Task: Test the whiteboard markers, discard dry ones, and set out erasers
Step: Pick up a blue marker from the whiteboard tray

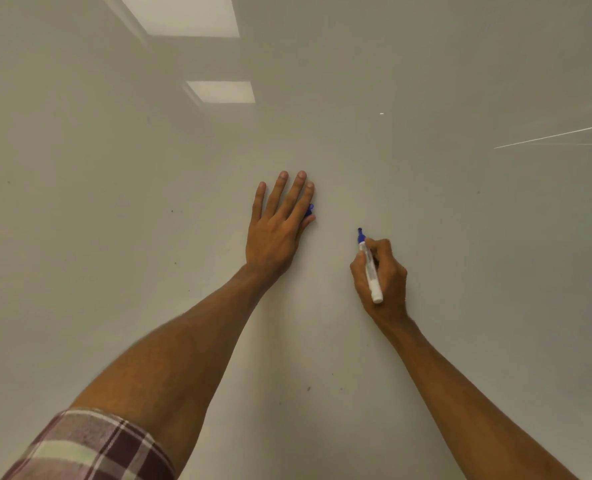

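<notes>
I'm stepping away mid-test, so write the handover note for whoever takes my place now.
Left hand flat on the whiteboard, thumb pinching the blue cap against the forefinger.
Right hand grips the uncapped blue marker, tip toward the board.
No stroke visible there yet.
Left to do: judge this marker, test others, bin dry ones, set out erasers; none in view.
</notes>
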`<control>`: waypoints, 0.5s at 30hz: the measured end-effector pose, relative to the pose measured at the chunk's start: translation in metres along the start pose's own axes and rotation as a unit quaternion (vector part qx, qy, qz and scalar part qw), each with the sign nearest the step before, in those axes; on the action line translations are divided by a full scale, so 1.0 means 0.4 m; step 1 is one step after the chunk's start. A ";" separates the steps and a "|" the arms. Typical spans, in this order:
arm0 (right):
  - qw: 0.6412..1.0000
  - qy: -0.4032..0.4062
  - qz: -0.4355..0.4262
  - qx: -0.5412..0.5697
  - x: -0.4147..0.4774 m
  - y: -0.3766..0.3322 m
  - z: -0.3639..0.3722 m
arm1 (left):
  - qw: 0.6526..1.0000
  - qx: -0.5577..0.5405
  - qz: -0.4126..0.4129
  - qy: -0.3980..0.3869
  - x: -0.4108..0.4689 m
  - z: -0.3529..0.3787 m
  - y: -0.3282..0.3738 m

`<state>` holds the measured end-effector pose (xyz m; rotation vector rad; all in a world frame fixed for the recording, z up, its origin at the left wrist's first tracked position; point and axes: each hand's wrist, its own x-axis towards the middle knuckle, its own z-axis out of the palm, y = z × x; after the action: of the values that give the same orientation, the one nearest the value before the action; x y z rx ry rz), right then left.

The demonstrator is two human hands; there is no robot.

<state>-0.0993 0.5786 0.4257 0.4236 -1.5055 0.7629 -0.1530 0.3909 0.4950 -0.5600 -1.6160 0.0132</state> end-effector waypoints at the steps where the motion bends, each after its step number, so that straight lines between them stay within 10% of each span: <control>1: 0.999 -0.026 -0.029 -0.016 -0.018 0.004 -0.002 | 1.000 -0.001 0.000 0.000 0.000 0.001 0.001; 9: 0.997 -0.015 0.068 -0.022 -0.122 0.017 -0.035 | 1.000 0.003 0.016 -0.012 0.005 -0.028 -0.008; 15: 0.982 -0.153 -0.036 -0.108 -0.162 0.006 -0.066 | 0.997 -0.013 0.035 -0.066 -0.064 -0.061 0.060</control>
<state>-0.0753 0.5862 0.3606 0.4437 -1.8285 0.4843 -0.1216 0.3950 0.4666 -0.6458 -1.7262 0.0832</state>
